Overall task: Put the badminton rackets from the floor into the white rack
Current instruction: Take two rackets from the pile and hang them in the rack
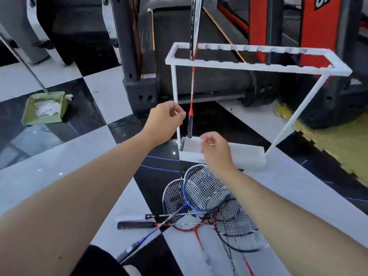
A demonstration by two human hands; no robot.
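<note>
One racket (192, 84) stands upright in the rack (249, 62), butt in its base tray; both hands, left (165, 120) and right (214, 148), hover beside it, each grip loosely curled, holding nothing. The remaining rackets (205, 198) lie heaped on the floor just before the rack, within reach for the next pick.

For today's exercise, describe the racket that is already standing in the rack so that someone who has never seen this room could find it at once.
Find the white rack standing on the checkered floor. At its left end one racket stands upright, its dark grip resting in the base tray and its head rising through the top frame. Its red and white shaft marks it, and it is the only racket upright; the others lie heaped on the floor.
</note>
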